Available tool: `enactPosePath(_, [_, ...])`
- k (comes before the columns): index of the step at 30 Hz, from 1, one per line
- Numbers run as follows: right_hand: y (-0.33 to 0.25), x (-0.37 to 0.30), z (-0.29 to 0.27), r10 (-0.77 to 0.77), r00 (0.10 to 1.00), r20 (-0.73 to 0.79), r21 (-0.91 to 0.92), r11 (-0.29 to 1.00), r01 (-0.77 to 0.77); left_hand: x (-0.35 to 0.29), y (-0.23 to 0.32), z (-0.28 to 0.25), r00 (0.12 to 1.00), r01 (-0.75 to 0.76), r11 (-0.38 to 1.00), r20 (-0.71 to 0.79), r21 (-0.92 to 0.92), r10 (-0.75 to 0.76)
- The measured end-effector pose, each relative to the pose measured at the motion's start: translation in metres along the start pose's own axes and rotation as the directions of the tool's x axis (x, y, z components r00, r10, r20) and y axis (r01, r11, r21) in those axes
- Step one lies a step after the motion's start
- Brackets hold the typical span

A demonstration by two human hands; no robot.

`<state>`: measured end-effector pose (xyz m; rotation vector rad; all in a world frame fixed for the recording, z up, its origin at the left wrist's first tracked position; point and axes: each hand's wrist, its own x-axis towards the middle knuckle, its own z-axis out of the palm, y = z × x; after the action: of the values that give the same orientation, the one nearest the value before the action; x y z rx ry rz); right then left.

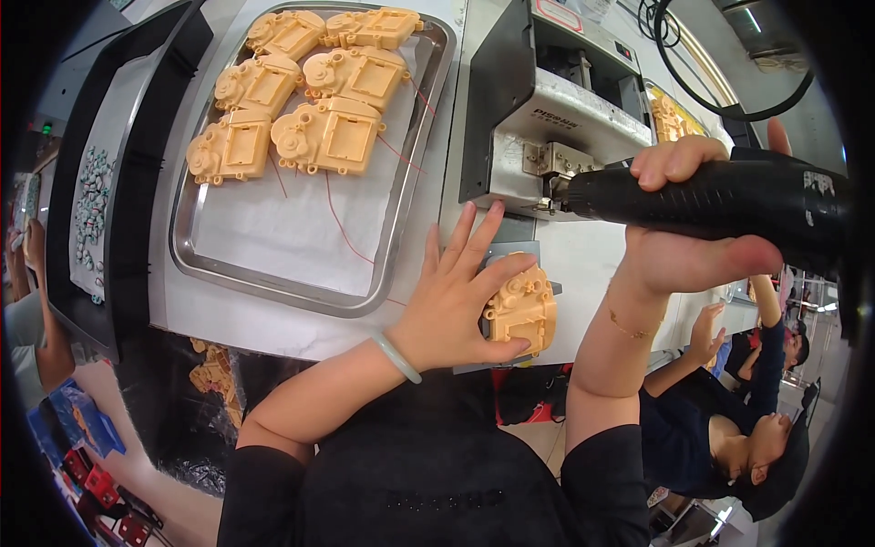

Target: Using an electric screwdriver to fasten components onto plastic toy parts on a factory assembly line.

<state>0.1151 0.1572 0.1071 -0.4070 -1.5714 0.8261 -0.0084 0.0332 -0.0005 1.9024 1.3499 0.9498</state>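
My right hand (684, 182) is wrapped round a black electric screwdriver (729, 193), which lies nearly level. The tool's tip meets the metal outlet block (558, 160) on the front of a screw feeder (538, 114). With thumb and index finger, my left hand (456, 296) grips a light-orange plastic housing (527, 314), its other fingers stretched toward the feeder. The housing rests on a grey fixture (515, 248), partly hidden under my hand. To the left, a metal tray (301, 290) holds several similar orange housings (328, 135), some trailing thin red wires.
A black bin (137, 210) at the left holds many small green-and-white parts (93, 205). Beyond the feeder, more orange parts (670, 117) lie in a yellow tray. A black cable (729, 117) loops at upper right. Co-workers sit at right (729, 428) and far left (41, 333).
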Motion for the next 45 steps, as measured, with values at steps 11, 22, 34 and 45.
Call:
enactPosePath(11, [-0.005, 0.004, -0.001, 0.177, 0.982, -0.063, -0.062, 0.982, -0.181, -0.001, -0.002, 0.000, 1.000, 0.000, 1.000, 0.000, 0.005, 0.000])
enactPosePath(22, [-0.066, -0.049, 0.000, 0.159, 0.966, -0.202, 0.075, 0.986, -0.147, -0.001, -0.003, 0.003, 0.999, -0.031, 1.000, 0.017, -0.003, 0.031])
enactPosePath(34, [-0.064, -0.061, 0.008, 0.133, 0.951, -0.279, -0.002, 0.990, -0.140, 0.000, -0.003, 0.003, 0.999, -0.041, 0.999, 0.017, -0.013, 0.041])
enactPosePath(45, [-0.059, -0.066, 0.001, 0.127, 0.955, -0.270, 0.143, 0.986, -0.091, 0.002, -0.002, 0.002, 0.999, -0.047, 0.999, -0.018, -0.023, 0.046])
